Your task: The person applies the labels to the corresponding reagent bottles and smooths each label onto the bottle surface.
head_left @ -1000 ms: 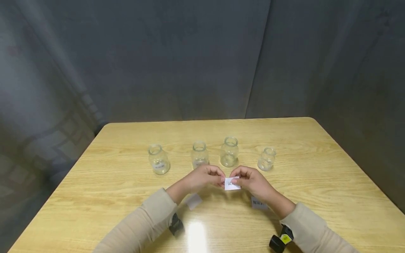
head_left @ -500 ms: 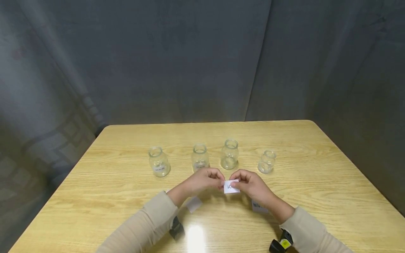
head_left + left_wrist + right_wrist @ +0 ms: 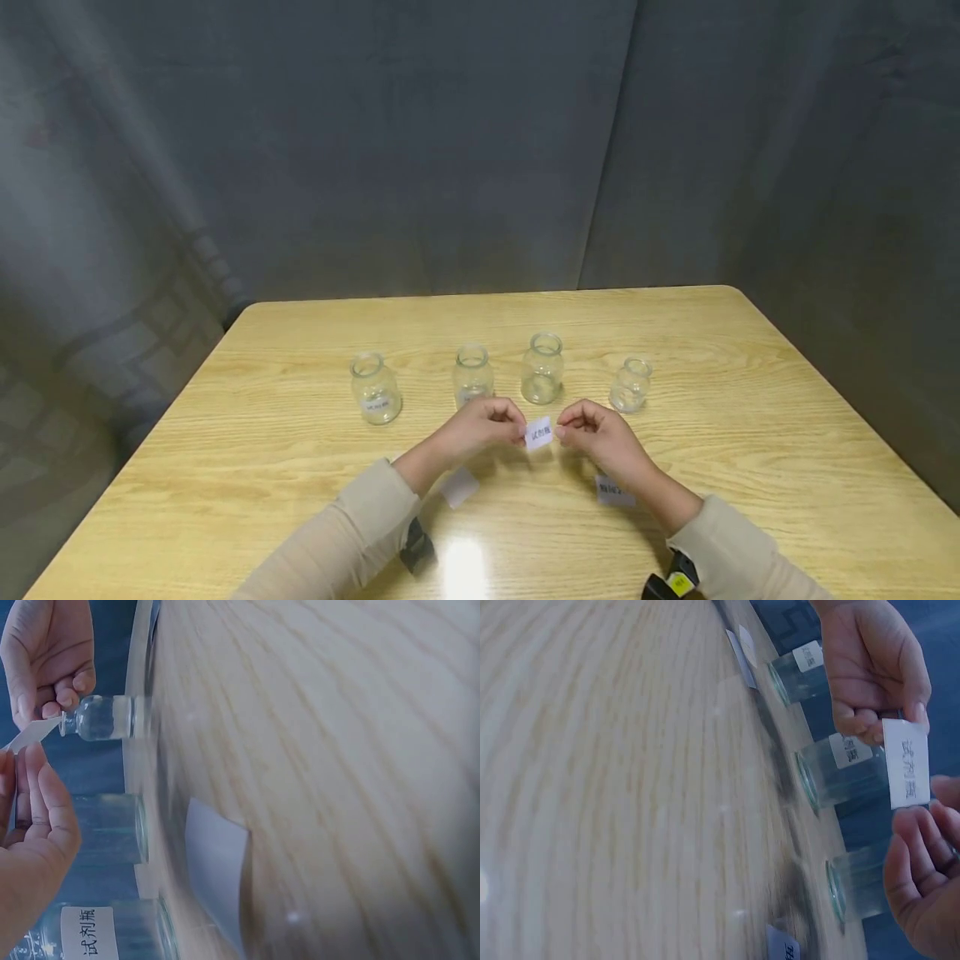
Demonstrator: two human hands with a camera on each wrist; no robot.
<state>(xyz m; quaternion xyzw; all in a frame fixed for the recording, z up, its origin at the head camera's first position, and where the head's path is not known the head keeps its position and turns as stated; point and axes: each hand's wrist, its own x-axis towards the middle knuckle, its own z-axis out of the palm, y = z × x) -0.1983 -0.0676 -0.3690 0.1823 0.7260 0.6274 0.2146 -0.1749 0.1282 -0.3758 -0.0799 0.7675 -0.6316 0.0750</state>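
A small white label [image 3: 538,433] printed with dark characters is between my two hands, above the table. My left hand [image 3: 483,429] pinches its left edge between thumb and fingers. On the other side, the thumb and fingertips of my right hand [image 3: 600,437] are at the label's right edge. The right wrist view shows the label's [image 3: 907,763] printed face, with the right fingertips at its lower corner. Just beyond the hands stand a glass jar [image 3: 472,375] with a label on its front and a plain glass jar [image 3: 542,371].
Another labelled jar [image 3: 375,390] stands left, and a smaller glass jar [image 3: 631,386] stands right. On the table lie a blank pale paper piece [image 3: 459,487] by the left forearm and a printed label [image 3: 615,491] under the right wrist. A grey curtain [image 3: 420,150] hangs behind.
The label has turned so its characters now read upright in the head view. My right thumb has slid from the label's face to its right edge; the left hand keeps its pinch.
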